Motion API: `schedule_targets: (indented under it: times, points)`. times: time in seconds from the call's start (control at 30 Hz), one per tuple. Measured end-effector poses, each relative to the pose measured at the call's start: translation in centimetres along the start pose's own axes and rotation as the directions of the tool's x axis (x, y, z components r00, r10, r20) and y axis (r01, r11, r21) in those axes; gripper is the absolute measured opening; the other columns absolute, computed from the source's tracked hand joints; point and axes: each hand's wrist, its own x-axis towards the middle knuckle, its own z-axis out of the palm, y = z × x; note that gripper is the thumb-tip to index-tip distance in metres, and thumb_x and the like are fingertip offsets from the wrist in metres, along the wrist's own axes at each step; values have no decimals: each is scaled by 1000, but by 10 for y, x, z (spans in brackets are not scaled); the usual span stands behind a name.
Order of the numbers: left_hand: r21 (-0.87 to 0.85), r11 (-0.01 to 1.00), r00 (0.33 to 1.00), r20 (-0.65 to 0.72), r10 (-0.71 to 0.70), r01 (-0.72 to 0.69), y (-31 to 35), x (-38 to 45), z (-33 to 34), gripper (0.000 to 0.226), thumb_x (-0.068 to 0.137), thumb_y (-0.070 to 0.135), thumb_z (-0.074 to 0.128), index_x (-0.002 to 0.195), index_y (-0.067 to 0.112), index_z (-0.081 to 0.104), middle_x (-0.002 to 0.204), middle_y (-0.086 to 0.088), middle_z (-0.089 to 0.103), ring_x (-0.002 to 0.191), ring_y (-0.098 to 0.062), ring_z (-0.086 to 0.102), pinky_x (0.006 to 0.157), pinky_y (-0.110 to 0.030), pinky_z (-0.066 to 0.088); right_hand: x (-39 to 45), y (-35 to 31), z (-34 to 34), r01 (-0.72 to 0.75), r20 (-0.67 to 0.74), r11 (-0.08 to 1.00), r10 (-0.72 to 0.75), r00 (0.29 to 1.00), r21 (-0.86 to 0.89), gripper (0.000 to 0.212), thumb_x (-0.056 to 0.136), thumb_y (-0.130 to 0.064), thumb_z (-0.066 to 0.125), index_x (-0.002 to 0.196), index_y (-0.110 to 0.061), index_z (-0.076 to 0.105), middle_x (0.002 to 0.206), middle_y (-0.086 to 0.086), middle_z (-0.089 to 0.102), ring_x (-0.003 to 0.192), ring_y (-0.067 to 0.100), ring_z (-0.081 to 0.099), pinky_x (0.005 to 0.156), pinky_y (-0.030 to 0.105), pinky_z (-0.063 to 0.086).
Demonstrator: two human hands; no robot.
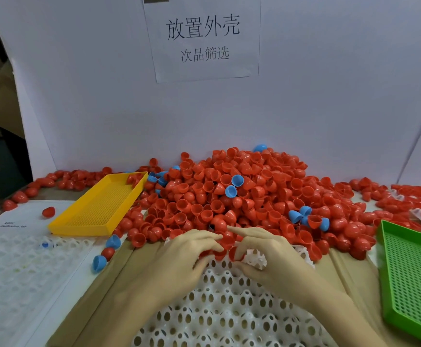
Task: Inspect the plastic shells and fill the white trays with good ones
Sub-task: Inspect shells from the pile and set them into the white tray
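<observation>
Right hand (267, 256) pinches a red plastic half-shell (235, 253), mouth tilted leftward, over the white perforated tray (229, 309); left hand's (187, 256) curled fingers (210, 237) touch red shells (225, 239).

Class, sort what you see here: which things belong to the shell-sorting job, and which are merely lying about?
Job:
- red shells
- white tray
- left hand
- right hand, pinching a red shell

Lying about:
- yellow tray
- green tray
- paper sign
- printed sheet

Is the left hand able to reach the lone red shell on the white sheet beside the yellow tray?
Probably yes: the left hand has open table leftward to the red shell; nothing lies between, beside the yellow tray.
</observation>
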Motion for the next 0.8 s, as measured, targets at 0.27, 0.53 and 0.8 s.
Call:
schedule_targets:
  times: [0.27,0.53,0.8]
  points:
    - [21,999,998,60,27,-28,-3,-1,8,35,109,27,49,140,36,62,148,36,38,126,38,13,106,5,5,7,4,3,-2,-75,1000,2,997,8,8,88,-38,78,91,-30,76,121,-23,67,123,-13,45,100,3,34]
    - [-5,999,997,76,33,-32,-6,-1,7,32,107,30,53,136,32,66,149,22,53,129,23,33,102,8,14,7,12,10,29,-84,995,-37,996,-92,12,91,-41,74,99,-32,78,113,-25,67,116,0,51,99,18,45]
    - [-4,1000,996,80,30,-29,-9,-2,9,33,106,36,55,136,33,66,148,25,53,126,27,30,100,9,15,4,13,16,75,-118,991,-88,989,-109,16,98,-28,68,113,-28,76,120,-20,67,125,-1,50,108,22,41]
